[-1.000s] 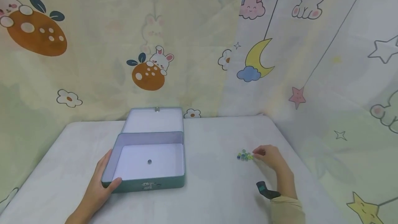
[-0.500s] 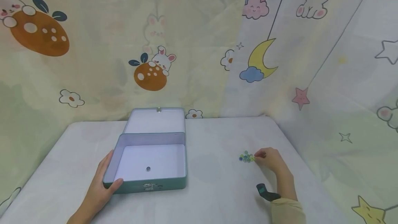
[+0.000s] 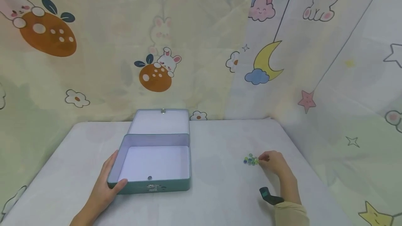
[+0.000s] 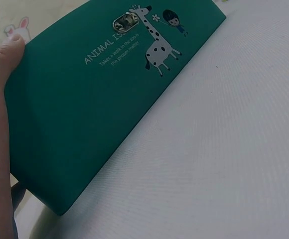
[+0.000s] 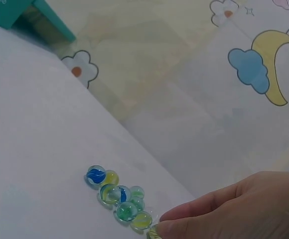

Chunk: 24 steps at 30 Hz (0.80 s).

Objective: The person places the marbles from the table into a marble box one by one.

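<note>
Left hand (image 3: 105, 187): thumb and fingers gripping near corner of open green rectangular metal box (image 3: 172, 185). Inside, near front wall: one small grey-looking ball (image 3: 149, 178). Further right, on white cloth (image 3: 216, 198): cluster of blue-, green- and yellow-swirled glass marbles (image 5: 127, 211). Right hand (image 3: 274, 163): thumb and forefinger pinching yellow-swirled marble (image 5: 155, 232) at its right end.

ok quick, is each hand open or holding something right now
Left hand: closed, holding the green box at its near left corner.
Right hand: closed, pinching a yellowish marble.

The left hand (image 3: 105, 187) spreads its thumb (image 3: 120, 185) from its fingers (image 3: 109, 165); the right hand (image 3: 274, 162) pinches.
</note>
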### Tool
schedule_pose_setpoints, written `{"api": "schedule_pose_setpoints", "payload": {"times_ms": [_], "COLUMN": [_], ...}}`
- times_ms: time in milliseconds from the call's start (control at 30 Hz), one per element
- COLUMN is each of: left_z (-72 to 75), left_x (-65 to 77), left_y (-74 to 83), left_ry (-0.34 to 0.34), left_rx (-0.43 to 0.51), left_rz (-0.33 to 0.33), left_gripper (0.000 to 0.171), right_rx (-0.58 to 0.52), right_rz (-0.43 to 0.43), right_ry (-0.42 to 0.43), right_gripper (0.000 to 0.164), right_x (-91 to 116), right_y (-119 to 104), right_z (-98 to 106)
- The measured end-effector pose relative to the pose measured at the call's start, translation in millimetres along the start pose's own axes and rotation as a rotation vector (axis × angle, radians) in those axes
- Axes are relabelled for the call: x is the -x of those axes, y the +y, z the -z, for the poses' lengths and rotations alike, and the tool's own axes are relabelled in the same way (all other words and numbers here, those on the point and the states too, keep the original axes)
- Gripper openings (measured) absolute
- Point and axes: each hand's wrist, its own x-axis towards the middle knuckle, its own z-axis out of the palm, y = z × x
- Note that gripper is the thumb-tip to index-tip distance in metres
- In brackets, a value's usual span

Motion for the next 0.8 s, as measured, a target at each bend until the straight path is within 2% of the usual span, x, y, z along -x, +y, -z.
{"api": "schedule_pose_setpoints", "payload": {"times_ms": [367, 800], "left_z": [1.0, 0.7], "left_x": [0.6, 1.2], "left_y": [2.5, 4.3], "left_ry": [-0.009, -0.006], "left_rx": [0.005, 0.007], "left_rz": [0.002, 0.001], "left_gripper": [0.086, 0.086], "right_rx": [0.01, 0.032], "right_rz": [0.034, 0.027], "right_ry": [0.018, 0.007], "right_gripper": [0.012, 0.01], "right_x": [-2.4, -1.5], "right_y": [3.1, 2.8], "right_z": [-3.0, -1.5]}}
